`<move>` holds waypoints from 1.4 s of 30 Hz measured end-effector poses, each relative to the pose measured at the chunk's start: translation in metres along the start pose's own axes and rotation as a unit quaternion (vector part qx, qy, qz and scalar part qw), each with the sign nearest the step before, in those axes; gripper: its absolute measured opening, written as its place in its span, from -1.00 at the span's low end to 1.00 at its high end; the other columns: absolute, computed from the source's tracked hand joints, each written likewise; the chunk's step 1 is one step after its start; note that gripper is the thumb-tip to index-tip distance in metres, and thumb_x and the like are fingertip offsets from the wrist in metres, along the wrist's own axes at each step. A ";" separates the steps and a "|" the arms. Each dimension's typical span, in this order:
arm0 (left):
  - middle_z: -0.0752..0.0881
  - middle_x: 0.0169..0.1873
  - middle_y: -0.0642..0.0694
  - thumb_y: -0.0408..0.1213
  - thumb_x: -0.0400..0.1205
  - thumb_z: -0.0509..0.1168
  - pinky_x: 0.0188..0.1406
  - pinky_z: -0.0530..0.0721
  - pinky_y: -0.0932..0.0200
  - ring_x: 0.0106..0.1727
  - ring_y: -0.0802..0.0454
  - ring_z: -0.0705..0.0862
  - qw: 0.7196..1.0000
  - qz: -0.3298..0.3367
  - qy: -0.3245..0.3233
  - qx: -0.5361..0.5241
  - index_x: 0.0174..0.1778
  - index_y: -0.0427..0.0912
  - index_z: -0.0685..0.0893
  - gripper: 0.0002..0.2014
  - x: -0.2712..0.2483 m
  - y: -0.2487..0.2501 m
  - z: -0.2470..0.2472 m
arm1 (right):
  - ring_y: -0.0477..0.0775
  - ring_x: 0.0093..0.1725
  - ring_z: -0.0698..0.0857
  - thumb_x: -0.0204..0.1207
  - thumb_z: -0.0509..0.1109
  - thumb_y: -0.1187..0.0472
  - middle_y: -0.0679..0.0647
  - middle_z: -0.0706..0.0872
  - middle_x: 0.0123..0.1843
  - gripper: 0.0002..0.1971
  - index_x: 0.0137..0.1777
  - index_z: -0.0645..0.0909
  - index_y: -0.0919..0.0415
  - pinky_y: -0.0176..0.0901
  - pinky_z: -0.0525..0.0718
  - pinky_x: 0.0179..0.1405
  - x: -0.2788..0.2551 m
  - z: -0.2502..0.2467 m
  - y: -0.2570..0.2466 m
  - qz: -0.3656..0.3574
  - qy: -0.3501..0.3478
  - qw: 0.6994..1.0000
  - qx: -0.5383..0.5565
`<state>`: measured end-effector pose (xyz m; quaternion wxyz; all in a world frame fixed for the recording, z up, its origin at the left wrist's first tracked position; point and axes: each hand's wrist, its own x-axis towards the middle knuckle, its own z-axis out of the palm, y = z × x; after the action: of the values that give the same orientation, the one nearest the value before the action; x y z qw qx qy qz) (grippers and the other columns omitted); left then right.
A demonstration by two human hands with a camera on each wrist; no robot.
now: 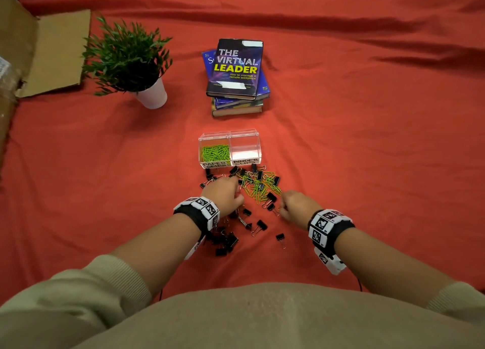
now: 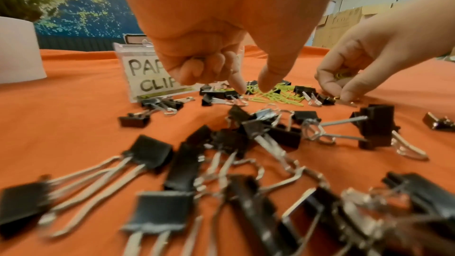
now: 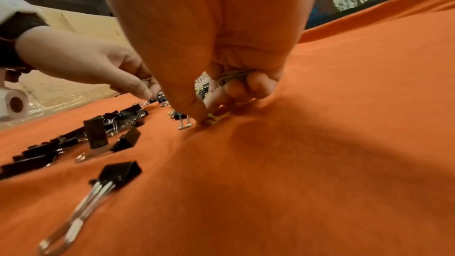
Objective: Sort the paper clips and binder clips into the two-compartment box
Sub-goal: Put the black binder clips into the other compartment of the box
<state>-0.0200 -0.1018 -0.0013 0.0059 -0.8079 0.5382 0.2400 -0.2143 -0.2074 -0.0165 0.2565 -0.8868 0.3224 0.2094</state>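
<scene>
The clear two-compartment box [image 1: 228, 136] stands beyond the pile. Its left half, labelled PAPER CLIPS [image 2: 152, 77], holds green paper clips [image 1: 215, 152]; the right half, labelled BINDER CLIPS [image 1: 245, 153], looks bare. In front, loose green paper clips [image 1: 258, 186] lie mixed with black binder clips [image 1: 227, 239]. My left hand [image 1: 237, 194] has thumb and index tips down in the green clips [image 2: 273, 95], its other fingers curled; a thin yellow-green wire shows among them. My right hand [image 3: 206, 119] keeps a bunch of paper clips [image 3: 234, 79] in its curled fingers and pinches another on the cloth.
Everything lies on a red cloth [image 1: 367, 165]. A potted plant [image 1: 131, 60] stands at the back left, a stack of books [image 1: 237, 75] behind the box, and flat cardboard [image 1: 52, 52] at the far left. Binder clips [image 2: 152, 153] lie under my left wrist.
</scene>
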 end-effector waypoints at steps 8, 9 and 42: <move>0.64 0.11 -0.21 0.17 0.60 0.21 -0.09 0.63 0.01 0.10 -0.18 0.66 0.998 -0.049 0.008 0.039 0.16 -0.26 0.54 -0.48 0.017 0.037 0.015 | 0.05 -0.23 0.58 0.49 0.33 0.30 -0.02 0.59 -0.29 -0.92 -0.14 0.52 0.10 -0.21 0.48 -0.29 0.001 -0.006 0.017 0.095 0.063 0.960 0.256; 0.63 0.14 -0.23 0.16 0.60 0.23 -0.05 0.63 0.00 0.14 -0.19 0.65 0.998 -0.049 0.009 0.039 0.21 -0.27 0.51 -0.47 0.018 0.039 0.016 | 0.05 -0.25 0.58 0.52 0.29 0.32 -0.03 0.59 -0.30 -0.89 -0.12 0.54 0.08 -0.22 0.49 -0.30 0.003 -0.009 0.021 0.103 0.067 0.949 0.290; 0.55 -0.31 -0.08 -0.28 0.66 0.20 -0.40 0.39 0.15 -0.29 -0.05 0.49 0.972 -0.075 -0.044 -0.218 -0.12 -0.17 0.43 -0.92 -0.001 -0.017 0.006 | -0.12 -0.46 0.63 0.54 0.40 0.19 0.03 0.72 -0.33 -0.89 -0.08 0.67 0.23 -0.39 0.58 -0.45 0.039 -0.036 -0.033 0.074 0.005 0.953 0.295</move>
<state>-0.0083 -0.0919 -0.0106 -0.1286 -0.8163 0.4100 0.3860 -0.1572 -0.2251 0.0018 0.4888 -0.7461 0.4360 0.1194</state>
